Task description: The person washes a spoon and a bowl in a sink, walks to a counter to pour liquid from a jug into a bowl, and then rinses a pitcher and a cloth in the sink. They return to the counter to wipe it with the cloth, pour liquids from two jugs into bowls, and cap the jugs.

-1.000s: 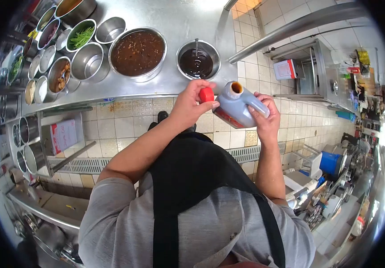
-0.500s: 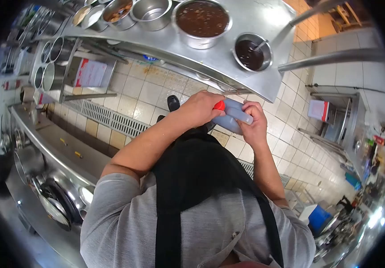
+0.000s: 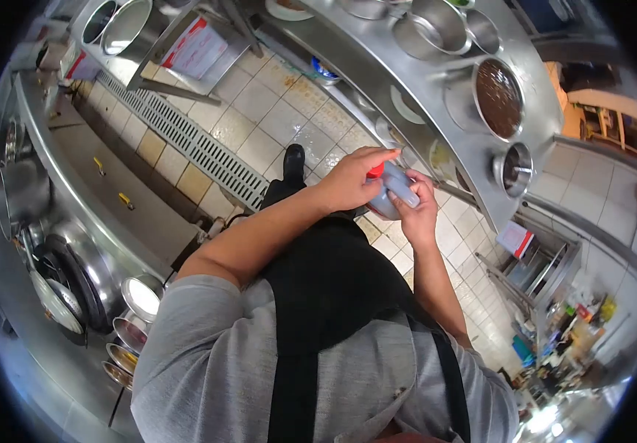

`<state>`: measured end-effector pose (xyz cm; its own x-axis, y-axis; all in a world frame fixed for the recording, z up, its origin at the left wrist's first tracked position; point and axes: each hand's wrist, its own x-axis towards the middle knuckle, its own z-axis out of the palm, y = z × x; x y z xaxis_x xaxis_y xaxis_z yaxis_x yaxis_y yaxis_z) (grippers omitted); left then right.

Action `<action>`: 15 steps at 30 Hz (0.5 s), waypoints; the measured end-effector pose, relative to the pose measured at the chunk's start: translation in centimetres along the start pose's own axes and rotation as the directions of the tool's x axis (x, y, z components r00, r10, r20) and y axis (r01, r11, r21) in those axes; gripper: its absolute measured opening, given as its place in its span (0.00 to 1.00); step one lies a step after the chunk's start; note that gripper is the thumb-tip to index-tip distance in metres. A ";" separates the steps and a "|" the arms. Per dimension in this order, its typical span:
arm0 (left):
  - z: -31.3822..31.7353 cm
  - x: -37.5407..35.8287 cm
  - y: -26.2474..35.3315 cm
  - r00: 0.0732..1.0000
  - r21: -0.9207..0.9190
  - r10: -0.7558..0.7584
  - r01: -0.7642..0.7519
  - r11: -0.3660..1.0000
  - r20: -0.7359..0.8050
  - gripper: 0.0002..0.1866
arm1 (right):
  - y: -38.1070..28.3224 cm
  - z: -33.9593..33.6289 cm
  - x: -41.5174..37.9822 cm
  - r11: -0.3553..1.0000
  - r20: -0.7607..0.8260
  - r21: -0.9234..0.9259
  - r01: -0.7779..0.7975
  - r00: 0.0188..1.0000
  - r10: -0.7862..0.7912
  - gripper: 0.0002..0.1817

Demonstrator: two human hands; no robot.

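Note:
A translucent plastic jug [image 3: 400, 193] with a moulded handle is held in front of my black apron, above the tiled floor. My left hand [image 3: 354, 179] is closed at its red cap [image 3: 375, 170], with the fingers reaching over the top. On the other side, my right hand [image 3: 418, 210] grips the jug by its handle, thumb along the near side. Its lower part is partly hidden by my fingers.
A steel counter [image 3: 451, 166] runs ahead to the right, bearing a large pot of dark brown liquid [image 3: 499, 100] and a smaller pot [image 3: 516, 170] with a utensil in it. A floor drain grate [image 3: 186, 136] lies left. Behind it stands a cooking station [image 3: 97, 203] with pans.
My view has turned, so the counter and its pots now sit further right, with more of the left station showing. Both hands stay on the jug, which is tilted differently.

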<state>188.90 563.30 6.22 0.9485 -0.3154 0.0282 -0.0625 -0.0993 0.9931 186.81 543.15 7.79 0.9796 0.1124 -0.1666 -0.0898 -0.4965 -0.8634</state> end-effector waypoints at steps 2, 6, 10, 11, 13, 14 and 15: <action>-1.5 -0.3 -1.3 0.996 0.025 0.036 -0.034 0.999 -0.083 0.31 | -0.7 2.3 1.0 1.000 0.049 -0.007 -0.019 0.999 0.020 0.14; -8.8 0.4 -7.3 0.959 0.254 0.114 -0.046 0.966 -0.260 0.32 | -0.2 5.9 3.7 0.997 0.113 0.048 -0.063 0.992 0.058 0.12; -19.2 -4.6 -13.9 0.786 0.216 -0.107 0.295 0.931 -0.609 0.36 | 1.3 8.1 7.9 0.946 0.074 0.214 -0.242 0.970 0.232 0.10; -20.8 -6.2 -13.8 0.738 0.099 -0.232 0.374 0.922 -0.633 0.34 | 1.9 8.5 9.5 0.906 0.062 0.252 -0.339 0.941 0.334 0.10; -22.7 -10.3 -14.3 0.656 -0.100 -0.398 0.443 0.891 -0.641 0.32 | 3.4 9.3 12.3 0.854 0.050 0.288 -0.433 0.897 0.438 0.11; -23.0 -12.4 -15.7 0.630 -0.175 -0.437 0.435 0.883 -0.642 0.30 | 4.4 9.9 13.9 0.871 -0.011 0.295 -0.393 0.910 0.415 0.12; -23.2 -14.6 -16.7 0.604 -0.171 -0.460 0.474 0.864 -0.650 0.29 | 5.1 10.4 15.7 0.887 -0.072 0.303 -0.348 0.920 0.386 0.13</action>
<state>183.30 591.41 -8.09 0.8038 0.4689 -0.3661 0.4488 -0.0741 0.8906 199.82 551.30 -4.17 0.8794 -0.1501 -0.4519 -0.4753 -0.2184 -0.8523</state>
